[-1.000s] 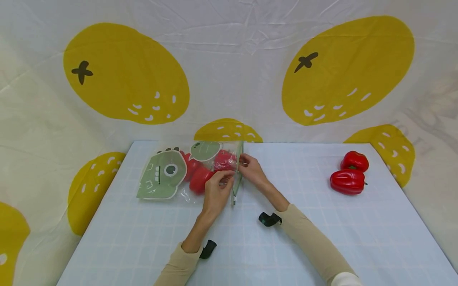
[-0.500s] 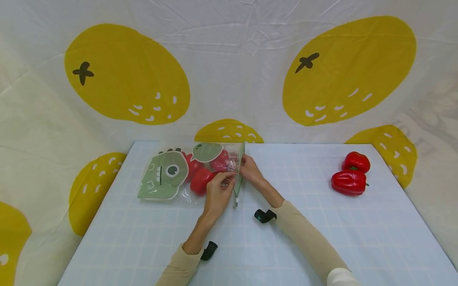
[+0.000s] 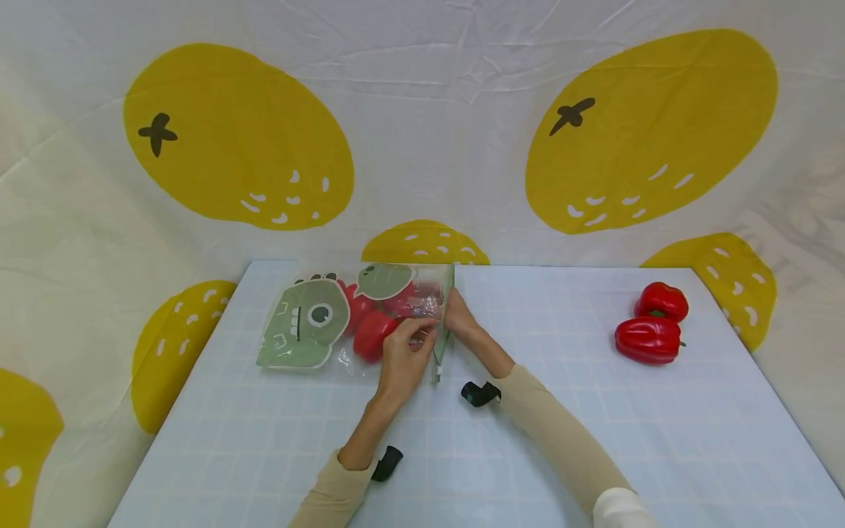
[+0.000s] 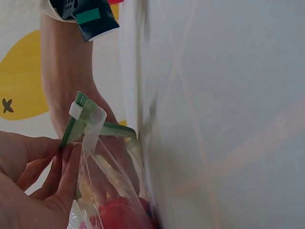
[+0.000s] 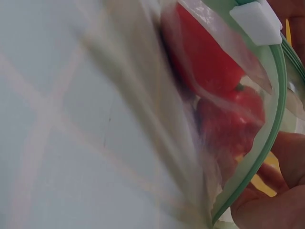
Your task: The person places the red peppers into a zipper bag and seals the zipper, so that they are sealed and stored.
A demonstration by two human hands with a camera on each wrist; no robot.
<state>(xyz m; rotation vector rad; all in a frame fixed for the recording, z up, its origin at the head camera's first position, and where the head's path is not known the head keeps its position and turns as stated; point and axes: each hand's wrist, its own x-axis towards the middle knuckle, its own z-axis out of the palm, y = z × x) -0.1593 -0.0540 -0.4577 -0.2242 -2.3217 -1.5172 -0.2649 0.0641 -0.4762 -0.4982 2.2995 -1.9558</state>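
Observation:
A clear zip bag (image 3: 350, 367) with a green dinosaur print lies on its side on the table, red bell peppers (image 3: 372, 336) inside it. My left hand (image 3: 404, 356) pinches the green zip edge near the white slider (image 4: 76, 110), thumb against the fingers. On the other side of the mouth, my right hand (image 3: 460, 317) holds the green zip edge (image 5: 267, 145); its fingertips are partly hidden behind the film and strip. The two sides of the mouth stand apart. Through the film in the right wrist view, a pepper (image 5: 205, 52) shows close to the slider.
Two more red bell peppers, one lying sideways (image 3: 647, 340) and one behind it (image 3: 662, 301), sit at the table's right. Behind the table (image 3: 528, 455) hangs a white cloth with yellow fruit prints. A black wrist device (image 3: 480, 394) is on the right arm.
My right hand has slid closer to the bag's mouth and its fingers are now more hidden behind the edge. The left hand keeps its pinch, almost still.

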